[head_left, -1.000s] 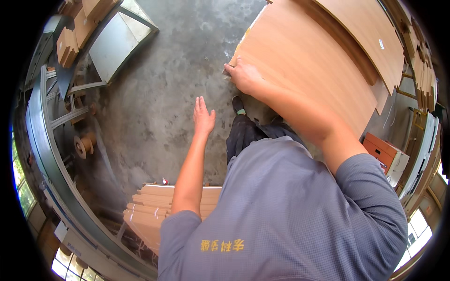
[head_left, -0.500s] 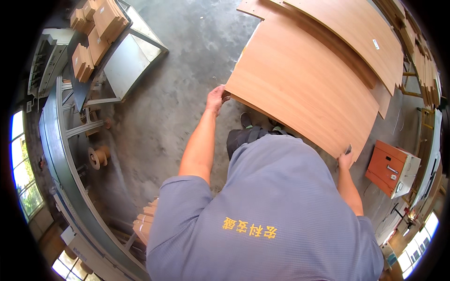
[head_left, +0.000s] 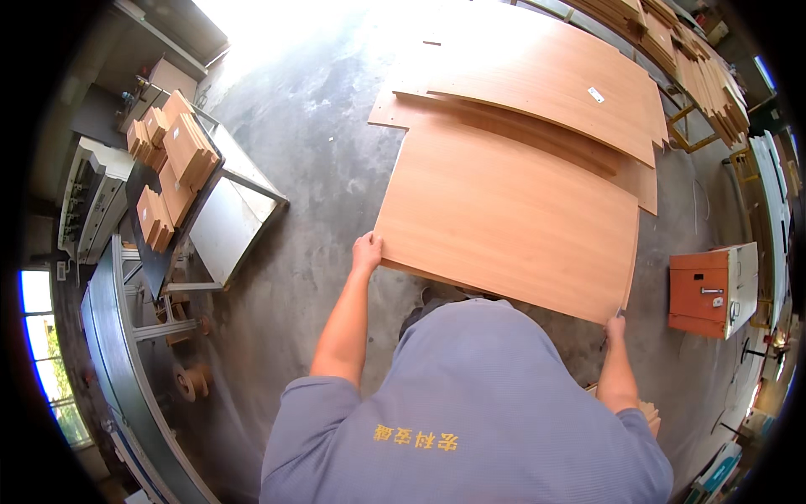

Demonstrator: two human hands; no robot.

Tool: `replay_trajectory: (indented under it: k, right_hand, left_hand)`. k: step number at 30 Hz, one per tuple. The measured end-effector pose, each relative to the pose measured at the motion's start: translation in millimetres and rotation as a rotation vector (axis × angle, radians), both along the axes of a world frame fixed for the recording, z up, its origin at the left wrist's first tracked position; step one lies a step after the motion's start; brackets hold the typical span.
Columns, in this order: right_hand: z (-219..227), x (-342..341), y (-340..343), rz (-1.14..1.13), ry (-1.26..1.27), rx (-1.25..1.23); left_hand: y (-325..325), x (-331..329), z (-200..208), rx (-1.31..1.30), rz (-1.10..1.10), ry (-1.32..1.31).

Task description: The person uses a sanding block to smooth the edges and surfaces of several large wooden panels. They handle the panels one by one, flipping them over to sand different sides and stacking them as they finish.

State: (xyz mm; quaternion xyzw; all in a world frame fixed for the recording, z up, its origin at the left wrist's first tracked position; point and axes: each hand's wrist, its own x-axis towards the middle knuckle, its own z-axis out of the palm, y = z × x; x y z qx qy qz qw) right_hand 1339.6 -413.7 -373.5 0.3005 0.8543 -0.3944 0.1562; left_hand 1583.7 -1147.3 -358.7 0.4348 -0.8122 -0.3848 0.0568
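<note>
A wide light-brown wood panel (head_left: 508, 218) lies tilted in front of me, its far part beside other panels. My left hand (head_left: 367, 251) is closed on its near left corner, with fingers partly hidden under the edge. At the near right corner my right hand (head_left: 616, 328) grips the panel's edge. A small dark item shows at that hand's fingertips, too small to name. Behind the panel lie more panels of the same colour, the top one (head_left: 546, 80) bearing a white label (head_left: 595, 95).
An orange and white cabinet (head_left: 698, 290) stands on the right. On the left are a dark-topped table (head_left: 149, 265) holding stacked wood pieces (head_left: 186, 151), a long metal machine bed (head_left: 113, 336) and a spool (head_left: 192, 382). Racked boards (head_left: 701, 84) line the far right.
My view has turned, and the panel now sits more square to me. Both hands keep hold of it and appear lower in the picture.
</note>
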Motion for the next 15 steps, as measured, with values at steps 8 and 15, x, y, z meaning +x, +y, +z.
replay_trajectory:
  k: [8, 15]
  right_hand:
    - [64, 35, 8, 0.282, 0.164, 0.308]
    - [223, 40, -5, 0.380, -0.078, 0.391]
  left_hand:
    - [-37, 12, 71, 0.180, 0.010, -0.023]
    - [-20, 37, 211, 0.423, -0.039, -0.008]
